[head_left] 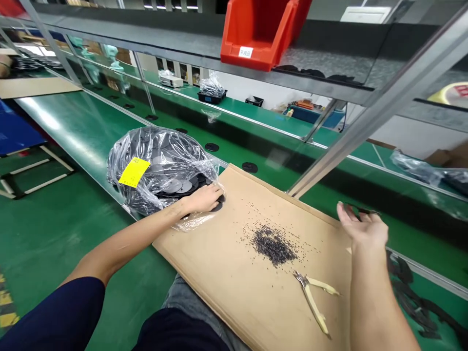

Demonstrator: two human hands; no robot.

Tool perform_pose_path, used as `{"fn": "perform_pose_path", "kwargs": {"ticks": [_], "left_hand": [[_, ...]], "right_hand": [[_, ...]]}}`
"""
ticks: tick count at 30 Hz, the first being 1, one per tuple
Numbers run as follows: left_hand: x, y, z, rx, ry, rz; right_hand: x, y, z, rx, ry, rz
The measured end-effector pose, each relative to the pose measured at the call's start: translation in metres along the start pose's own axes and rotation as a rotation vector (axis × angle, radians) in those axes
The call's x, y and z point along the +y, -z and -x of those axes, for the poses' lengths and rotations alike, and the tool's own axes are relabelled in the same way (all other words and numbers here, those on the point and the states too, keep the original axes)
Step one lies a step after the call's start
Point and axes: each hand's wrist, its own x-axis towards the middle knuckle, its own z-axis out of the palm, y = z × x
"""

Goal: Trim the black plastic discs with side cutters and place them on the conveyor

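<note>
**Our right forearm (376, 297) and a bag of black discs flank a cardboard sheet**

Nearest us, at lower right, our bare right forearm reaches forward over the edge of a tan cardboard sheet (204, 263). Our right hand (363, 229) is half open, fingers curled, above a green work surface (321, 190). A thin dark piece (360, 209) shows at its fingertips; blur keeps us from telling whether it is gripped.

Our left hand (206, 197) lies palm down at the mouth of a clear plastic bag (146, 139), its fingers loosely bent over black discs (177, 186). We cannot tell whether it grips one. The bulging bag, left of centre, is packed with these flat discs and bears a yellow label (134, 172).

On the cardboard between our hands, tiny black bits (273, 245) form a scattered heap. Just beside it, towards us, lie cutters (310, 297) with pale yellow handles spread apart.

On the shelf above stands a red bin (228, 34), white-tagged, with nothing visible in its open front. Farther back, a black tray (204, 97) holds something wrapped in clear plastic (212, 85).
</note>
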Motion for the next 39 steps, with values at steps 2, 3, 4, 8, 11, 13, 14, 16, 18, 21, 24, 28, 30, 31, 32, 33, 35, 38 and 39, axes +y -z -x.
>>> {"fn": "perform_pose_path", "kwargs": {"ticks": [2, 3, 4, 8, 11, 13, 14, 16, 18, 21, 24, 28, 30, 31, 32, 33, 35, 38, 39], "left_hand": [[-0.002, -0.001, -0.004, 0.012, 0.030, 0.005], [-0.003, 0.000, -0.005, 0.025, 0.045, 0.011], [-0.004, 0.002, -0.005, 0.045, 0.058, 0.019], [0.004, 0.010, -0.002, 0.172, 0.096, 0.120], [0.029, 0.006, -0.002, 0.307, 0.078, 0.646], [0.054, -0.001, -0.006, 0.358, 0.043, 1.031], [0.068, -0.004, -0.008, 0.360, 0.022, 1.150], [0.097, -0.010, -0.011, 0.342, -0.020, 1.281], [0.123, -0.017, -0.013, 0.309, -0.071, 1.335], [0.149, -0.030, -0.012, 0.285, -0.129, 1.345], [0.161, -0.046, -0.004, 0.269, -0.094, 1.306], [0.165, -0.061, 0.007, 0.202, -0.078, 1.176], [0.165, -0.064, 0.011, 0.213, -0.108, 1.118], [0.164, -0.064, 0.012, 0.227, -0.122, 1.089], [0.164, -0.064, 0.013, 0.239, -0.139, 1.057], [0.164, -0.064, 0.013, 0.245, -0.158, 1.021], [0.163, -0.062, 0.013, 0.247, -0.204, 0.936], [0.164, -0.061, 0.012, 0.287, -0.273, 0.840], [0.164, -0.060, 0.011, 0.304, -0.288, 0.817]], "right_hand": [[-0.007, 0.017, 0.018, 0.018, -0.140, -0.061], [-0.010, 0.024, 0.027, 0.025, -0.184, -0.085], [-0.011, 0.030, 0.036, 0.027, -0.218, -0.105], [-0.007, 0.045, 0.083, -0.045, -0.302, -0.096], [0.006, 0.046, 0.128, -0.142, -0.341, -0.048], [0.015, 0.041, 0.159, -0.356, -0.362, 0.112], [0.019, 0.038, 0.173, -0.445, -0.341, 0.154], [0.027, 0.031, 0.195, -0.512, -0.230, 0.199], [0.033, 0.027, 0.209, -0.569, -0.134, 0.254], [0.038, 0.028, 0.220, -0.645, -0.143, 0.260], [0.041, 0.033, 0.225, -0.640, -0.196, 0.207], [0.045, 0.035, 0.228, -0.605, -0.156, 0.218], [0.047, 0.034, 0.229, -0.616, -0.134, 0.254], [0.048, 0.034, 0.229, -0.623, -0.127, 0.272], [0.048, 0.034, 0.230, -0.626, -0.125, 0.285], [0.048, 0.035, 0.230, -0.626, -0.125, 0.292], [0.049, 0.035, 0.231, -0.630, -0.131, 0.297], [0.049, 0.037, 0.231, -0.656, -0.135, 0.305], [0.049, 0.038, 0.230, -0.666, -0.134, 0.309]]}}
